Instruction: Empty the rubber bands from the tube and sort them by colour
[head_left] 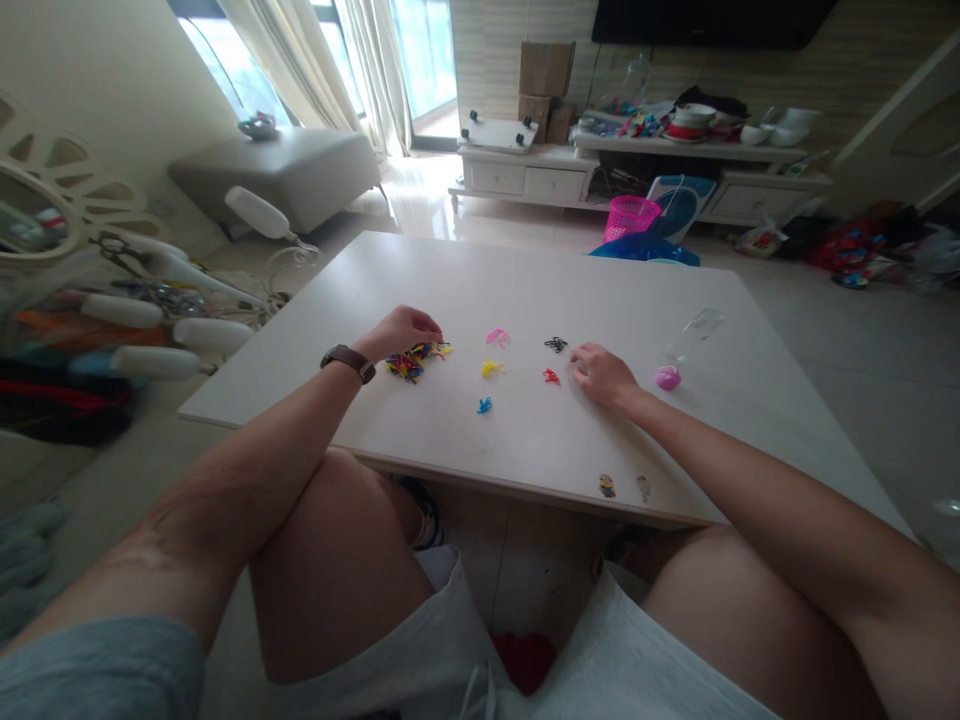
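Observation:
My left hand (409, 328), with a watch on the wrist, is over a mixed pile of small coloured rubber bands (405, 367). Its thumb and fingers pinch together at the pile's right end; what is between them is too small to make out. My right hand (598, 372) rests on the table with fingers curled, beside a small heap of red bands (551, 377) and a heap of black bands (556, 344). Whatever those fingers hold is hidden. Between my hands lie pink bands (497, 338), yellow bands (491, 369) and blue bands (484, 405).
Right of my right hand are a pink round object (667, 378) and a clear plastic container (703, 323). A yellow cartoon figure (606, 486) and a small pale item (643, 488) lie near the front edge of the white table (420, 430). Beyond stands a pink basket (632, 215).

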